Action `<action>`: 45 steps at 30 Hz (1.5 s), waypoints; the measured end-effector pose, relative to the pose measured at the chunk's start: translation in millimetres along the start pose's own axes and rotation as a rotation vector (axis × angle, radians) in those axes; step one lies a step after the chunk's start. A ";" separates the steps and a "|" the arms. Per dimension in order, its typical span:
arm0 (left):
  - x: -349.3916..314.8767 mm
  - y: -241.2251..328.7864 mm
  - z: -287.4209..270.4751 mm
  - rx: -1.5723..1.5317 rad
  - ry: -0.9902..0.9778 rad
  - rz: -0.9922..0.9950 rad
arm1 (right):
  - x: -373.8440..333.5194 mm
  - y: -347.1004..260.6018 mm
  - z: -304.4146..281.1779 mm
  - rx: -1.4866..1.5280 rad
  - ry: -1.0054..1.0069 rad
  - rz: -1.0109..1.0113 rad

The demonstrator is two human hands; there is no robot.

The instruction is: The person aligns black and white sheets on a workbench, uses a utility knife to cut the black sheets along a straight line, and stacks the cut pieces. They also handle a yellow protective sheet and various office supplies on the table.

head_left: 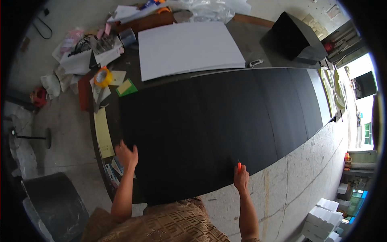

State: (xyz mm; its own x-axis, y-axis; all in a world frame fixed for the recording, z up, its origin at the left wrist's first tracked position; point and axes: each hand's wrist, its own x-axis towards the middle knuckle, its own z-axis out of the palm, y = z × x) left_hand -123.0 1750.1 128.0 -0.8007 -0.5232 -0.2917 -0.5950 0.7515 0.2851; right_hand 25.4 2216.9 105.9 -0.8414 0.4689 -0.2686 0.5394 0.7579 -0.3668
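My right hand grips an orange pen-like tool over black sheets that look light, smooth and easily creased, best held by the edge beside my spread, empty left hand.

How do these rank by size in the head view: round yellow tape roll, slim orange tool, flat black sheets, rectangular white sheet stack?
1. Black sheets
2. White sheet stack
3. Yellow tape roll
4. Orange tool, partly hidden

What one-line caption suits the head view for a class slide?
Right hand holds an orange tool over black sheets; left hand open near their left edge.
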 end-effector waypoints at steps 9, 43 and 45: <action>-19.4 -63.9 -6.0 -0.640 -0.210 -0.090 | 25.3 -4.5 -3.4 -0.024 0.017 -0.002; -133.2 263.7 117.8 0.160 0.338 0.545 | 181.7 183.3 -174.0 0.526 -0.077 0.222; -117.1 327.8 131.6 0.094 0.297 0.871 | 221.3 169.4 -166.7 0.165 0.002 -0.005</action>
State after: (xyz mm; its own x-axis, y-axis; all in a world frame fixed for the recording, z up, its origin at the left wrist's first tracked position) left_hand -215.0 2110.6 135.4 -0.9556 0.1704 0.2405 0.2237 0.9507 0.2149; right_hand -74.7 2524.7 132.8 -0.8441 0.4661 -0.2651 0.5330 0.6753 -0.5098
